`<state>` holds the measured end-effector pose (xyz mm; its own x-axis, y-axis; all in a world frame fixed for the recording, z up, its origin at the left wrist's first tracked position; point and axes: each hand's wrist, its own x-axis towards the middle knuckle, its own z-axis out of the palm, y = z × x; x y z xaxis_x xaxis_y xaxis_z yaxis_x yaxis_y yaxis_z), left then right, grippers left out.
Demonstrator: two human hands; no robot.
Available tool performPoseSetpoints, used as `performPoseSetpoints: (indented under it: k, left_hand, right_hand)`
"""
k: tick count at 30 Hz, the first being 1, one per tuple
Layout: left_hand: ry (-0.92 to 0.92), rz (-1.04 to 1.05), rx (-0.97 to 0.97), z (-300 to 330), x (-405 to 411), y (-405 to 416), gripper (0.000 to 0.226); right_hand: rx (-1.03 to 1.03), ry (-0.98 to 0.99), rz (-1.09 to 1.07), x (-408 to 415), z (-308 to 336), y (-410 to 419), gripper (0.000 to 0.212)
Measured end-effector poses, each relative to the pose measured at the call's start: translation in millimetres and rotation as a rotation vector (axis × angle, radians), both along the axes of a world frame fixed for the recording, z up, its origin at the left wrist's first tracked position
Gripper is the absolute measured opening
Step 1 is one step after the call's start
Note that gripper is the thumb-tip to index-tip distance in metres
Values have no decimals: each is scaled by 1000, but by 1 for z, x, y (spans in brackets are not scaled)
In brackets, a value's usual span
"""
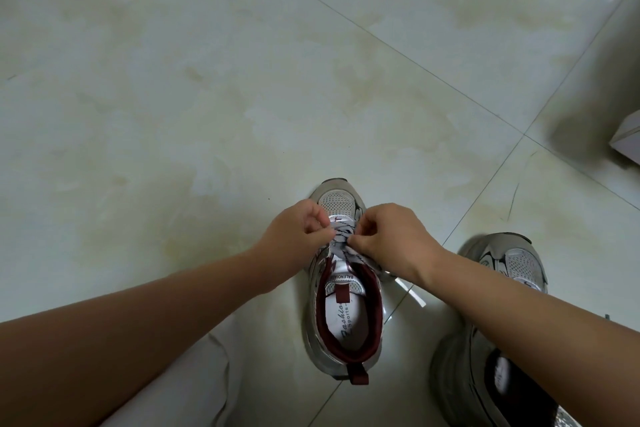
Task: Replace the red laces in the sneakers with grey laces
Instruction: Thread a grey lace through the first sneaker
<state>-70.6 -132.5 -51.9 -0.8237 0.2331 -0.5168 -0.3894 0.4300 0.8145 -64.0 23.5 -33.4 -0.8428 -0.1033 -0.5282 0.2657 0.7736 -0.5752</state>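
Down at six o'clock on the floor [207, 114] sat a sneaker [343, 315], left hand [299, 234] and right hand [389, 236] each pinching the grey lace [341, 236] over its front, second sneaker [502, 305] at four o'clock.

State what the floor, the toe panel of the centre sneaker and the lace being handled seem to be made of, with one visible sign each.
Floor: likely glazed tile, given its sheen and grout lines.
Toe panel: mesh fabric, showing tiny holes.
Lace: flat woven textile, grey with dark printed marks.
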Motion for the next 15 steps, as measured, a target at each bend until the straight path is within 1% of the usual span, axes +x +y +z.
performPoseSetpoints:
  k: [2, 3, 4, 5, 6, 7, 8, 9, 10, 11, 12, 13, 15]
  left_hand:
    - [76, -65, -77, -4, 4, -1, 20]
    - [109, -96, -104, -5, 5, -1, 21]
    - [133, -117, -119, -6, 7, -1, 23]
    - [149, -133, -126, -6, 8, -1, 24]
    - [164, -148, -137, -7, 8, 0, 25]
    - [179, -162, -157, -7, 8, 2, 26]
    - [196, -171, -182, -6, 8, 3, 28]
    - [212, -172, -206, -6, 8, 5, 28]
    - [227, -167, -220, -5, 8, 6, 28]
    - [236, -160, -223, -4, 9, 6, 29]
    - [243, -158, -221, -3, 10, 6, 29]
    - [253, -166, -224, -2, 11, 6, 30]
    - [279, -191, -242, -1, 13, 6, 30]
  right_hand:
    - [93, 52, 129, -4, 1, -2, 11]
    - [160, 121, 210, -4, 4, -3, 8]
    - [229, 261, 290, -5, 5, -3, 5]
    - [332, 406, 408, -4, 3, -2, 13]
    - [375, 419, 458, -2, 6, -1, 25]
    - [405, 497, 472, -2, 6, -1, 30]
    - [375, 440, 445, 0, 6, -2, 25]
    - [351, 458, 396, 1, 6, -1, 14]
    - [282, 290, 298, 2, 8, 0, 11]
    - [209, 146, 194, 3, 10, 1, 12]
    - [166, 46, 129, 1, 6, 5, 10]
    - [121, -4, 86, -1, 6, 6, 9]
    - [95, -9, 70, -6, 8, 6, 19]
